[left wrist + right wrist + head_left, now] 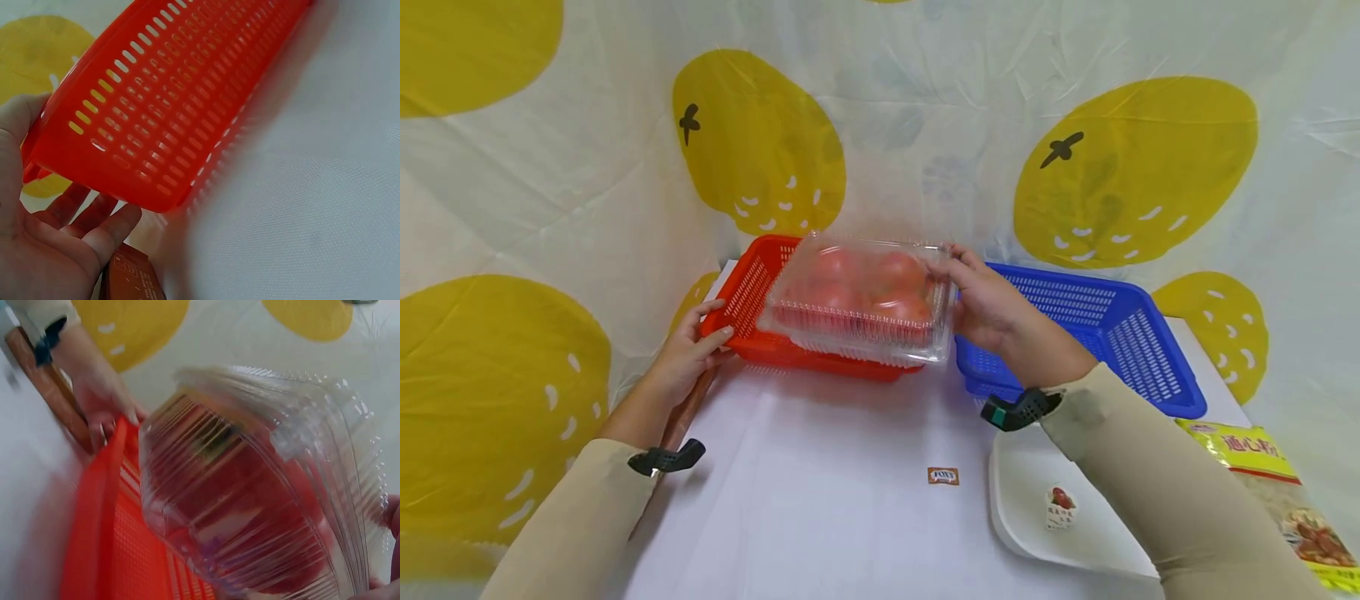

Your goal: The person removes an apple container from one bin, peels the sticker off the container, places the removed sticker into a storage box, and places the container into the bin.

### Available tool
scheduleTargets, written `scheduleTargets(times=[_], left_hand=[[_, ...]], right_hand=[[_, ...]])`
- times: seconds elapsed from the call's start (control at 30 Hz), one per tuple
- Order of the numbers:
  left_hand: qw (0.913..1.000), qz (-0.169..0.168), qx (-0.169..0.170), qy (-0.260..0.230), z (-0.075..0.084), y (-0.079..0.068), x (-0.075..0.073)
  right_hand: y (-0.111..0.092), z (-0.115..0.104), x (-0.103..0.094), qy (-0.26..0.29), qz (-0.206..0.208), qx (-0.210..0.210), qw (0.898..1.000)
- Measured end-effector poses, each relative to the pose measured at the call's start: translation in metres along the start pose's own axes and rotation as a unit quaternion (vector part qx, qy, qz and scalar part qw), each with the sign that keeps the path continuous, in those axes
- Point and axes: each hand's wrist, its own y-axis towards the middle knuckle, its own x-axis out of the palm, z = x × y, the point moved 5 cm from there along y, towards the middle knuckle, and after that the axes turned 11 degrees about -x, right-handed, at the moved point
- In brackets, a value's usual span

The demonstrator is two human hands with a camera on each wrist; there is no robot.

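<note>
My left hand [688, 354] grips the left end of a red plastic basket [741, 304], thumb at the rim and fingers beneath it in the left wrist view. With my right hand [988, 304] I hold the right edge of a clear plastic clamshell box [850, 321]. Several red, round tomatoes [898, 275] show through its lid. Over the red basket the box is tilted, hiding much of the basket's inside. In the right wrist view the box [237, 487] overlaps the basket [94, 525], and only fingertips of the right hand show at the right edge.
A blue basket [1157, 358] stands to the right, partly behind the right arm. Nearer are a white container [1022, 500], a yellow-topped food bag [1262, 467] and a small brown wrapper [943, 476]. A long brown package [688, 408] lies beside the left forearm.
</note>
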Motion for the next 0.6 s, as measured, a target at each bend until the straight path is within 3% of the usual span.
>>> scheduleTargets(times=[0.33,0.6], left_hand=[[0.9997,0.010,-0.019,0.006,-0.003,-0.007,-0.002],[0.9997,0.011,-0.023,0.007,-0.005,-0.011,0.006]], right_hand=[[0.067,0.033,0.010,-0.014,0.022,0.039,0.999],[0.092,0.060,0.018,-0.050,0.026,0.075,0.996]])
